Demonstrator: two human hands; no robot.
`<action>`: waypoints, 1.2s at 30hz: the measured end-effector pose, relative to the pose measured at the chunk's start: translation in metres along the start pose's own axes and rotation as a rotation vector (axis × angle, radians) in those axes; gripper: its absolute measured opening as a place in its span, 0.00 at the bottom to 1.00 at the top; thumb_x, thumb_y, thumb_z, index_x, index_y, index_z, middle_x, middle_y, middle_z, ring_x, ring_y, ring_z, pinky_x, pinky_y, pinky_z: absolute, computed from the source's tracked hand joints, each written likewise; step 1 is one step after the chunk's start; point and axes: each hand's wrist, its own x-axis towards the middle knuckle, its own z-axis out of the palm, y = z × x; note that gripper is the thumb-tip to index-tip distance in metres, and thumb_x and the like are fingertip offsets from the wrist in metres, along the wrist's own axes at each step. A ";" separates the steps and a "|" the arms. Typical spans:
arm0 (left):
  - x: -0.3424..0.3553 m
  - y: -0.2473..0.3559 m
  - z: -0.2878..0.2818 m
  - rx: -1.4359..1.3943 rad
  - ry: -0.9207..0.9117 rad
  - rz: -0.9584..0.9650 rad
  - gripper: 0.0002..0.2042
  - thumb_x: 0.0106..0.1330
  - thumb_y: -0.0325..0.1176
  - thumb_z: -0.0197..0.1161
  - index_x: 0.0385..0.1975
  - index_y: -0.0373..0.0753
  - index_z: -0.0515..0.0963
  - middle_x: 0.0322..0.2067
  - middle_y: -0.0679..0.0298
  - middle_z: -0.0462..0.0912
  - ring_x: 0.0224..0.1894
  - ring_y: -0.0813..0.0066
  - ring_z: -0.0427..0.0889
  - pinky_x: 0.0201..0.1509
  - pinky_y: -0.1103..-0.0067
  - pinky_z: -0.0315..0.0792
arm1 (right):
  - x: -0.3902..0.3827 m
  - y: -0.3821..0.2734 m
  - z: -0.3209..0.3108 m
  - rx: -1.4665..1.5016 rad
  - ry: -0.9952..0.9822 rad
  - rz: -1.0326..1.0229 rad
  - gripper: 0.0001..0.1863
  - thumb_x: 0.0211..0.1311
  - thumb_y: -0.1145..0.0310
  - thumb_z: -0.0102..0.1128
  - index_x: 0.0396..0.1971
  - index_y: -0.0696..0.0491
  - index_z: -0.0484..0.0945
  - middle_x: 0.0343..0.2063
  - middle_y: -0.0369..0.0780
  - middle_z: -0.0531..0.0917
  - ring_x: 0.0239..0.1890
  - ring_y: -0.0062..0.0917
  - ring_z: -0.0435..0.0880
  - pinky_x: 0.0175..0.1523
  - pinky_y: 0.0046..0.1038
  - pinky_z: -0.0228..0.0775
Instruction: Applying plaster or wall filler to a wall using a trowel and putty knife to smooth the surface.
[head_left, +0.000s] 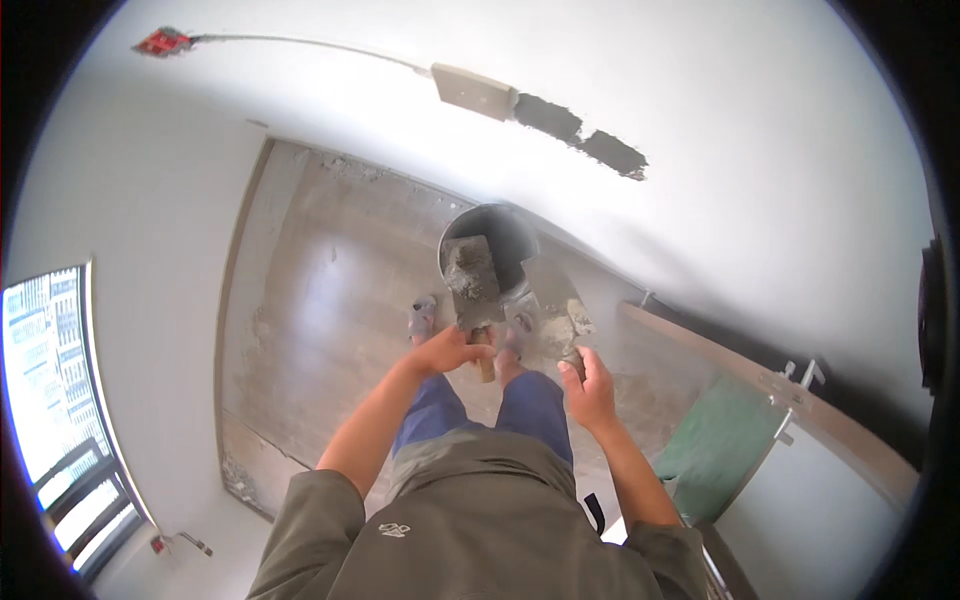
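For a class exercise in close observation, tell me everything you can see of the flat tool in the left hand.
The flat tool has a grey, roughly rectangular plate, apparently metal, and a tan handle that looks wooden. Lumpy grey paste is heaped on the plate. The left hand grips the handle, whose end juts back toward the person. The plate points away from the body and, seen from above, overlaps the bucket's mouth; whether it touches the rim cannot be told.
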 end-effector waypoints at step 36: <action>0.176 -0.202 -0.134 0.157 -0.030 0.101 0.17 0.66 0.48 0.59 0.36 0.38 0.79 0.35 0.62 0.77 0.41 0.73 0.75 0.47 0.72 0.71 | 0.149 0.144 0.232 -0.383 -0.357 0.109 0.20 0.63 0.63 0.56 0.51 0.57 0.71 0.47 0.53 0.78 0.47 0.51 0.78 0.48 0.46 0.72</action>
